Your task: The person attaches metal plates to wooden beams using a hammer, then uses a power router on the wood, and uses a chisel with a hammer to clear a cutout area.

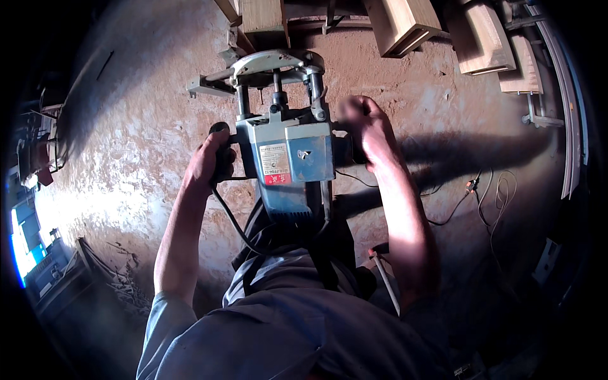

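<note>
A blue and silver plunge router [291, 177] is held in front of my body, its round metal base [272, 60] toward the top of the view, two steel columns behind it and a straight metal attachment [206, 85] sticking out on the left. My left hand [212, 155] is closed around the black left handle. My right hand [367, 130] is closed around the right handle, with a blurred knob near the thumb. A black cord [225, 212] hangs from the router past my left forearm.
Wooden drawer-like boxes [399, 19] stand along the top of the view. The dusty concrete floor [126, 126] has cables [494, 196] at the right, a red-tipped bar [383, 272] beside my right forearm, and scrap pieces [117, 278] at lower left. Long boards [557, 95] lean at the far right.
</note>
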A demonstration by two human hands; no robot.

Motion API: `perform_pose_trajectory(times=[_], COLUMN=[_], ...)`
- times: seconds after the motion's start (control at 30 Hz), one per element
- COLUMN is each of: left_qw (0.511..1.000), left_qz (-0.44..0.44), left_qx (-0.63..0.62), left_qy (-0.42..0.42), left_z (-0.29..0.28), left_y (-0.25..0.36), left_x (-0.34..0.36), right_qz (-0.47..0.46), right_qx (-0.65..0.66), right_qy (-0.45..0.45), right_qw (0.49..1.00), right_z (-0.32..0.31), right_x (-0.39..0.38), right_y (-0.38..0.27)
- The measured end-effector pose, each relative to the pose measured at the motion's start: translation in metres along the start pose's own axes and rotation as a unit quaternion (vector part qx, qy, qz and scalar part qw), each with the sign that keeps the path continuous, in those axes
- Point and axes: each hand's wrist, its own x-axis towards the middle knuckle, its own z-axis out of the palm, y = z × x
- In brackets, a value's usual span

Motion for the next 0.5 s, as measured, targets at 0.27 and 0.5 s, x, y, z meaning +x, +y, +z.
perform_pose_trajectory(times=[0.27, 0.5], left_qw=[1.000, 0.999], left_qz=[-0.005, 0.022], left_qx=[-0.007, 0.010], left_qy=[0.001, -0.042], left_z=[-0.001, -0.002], left_y=[0.005, 0.007], left_x=[0.002, 0.004], right_qz=[0.014, -0.018], right_qx=[-0.025, -0.023], right_qy=[-0.001, 0.004], right_qw=[1.000, 1.000], right_z=[0.002, 0.008], right_x=[-0.004, 0.000], right_y=[-0.014, -0.009])
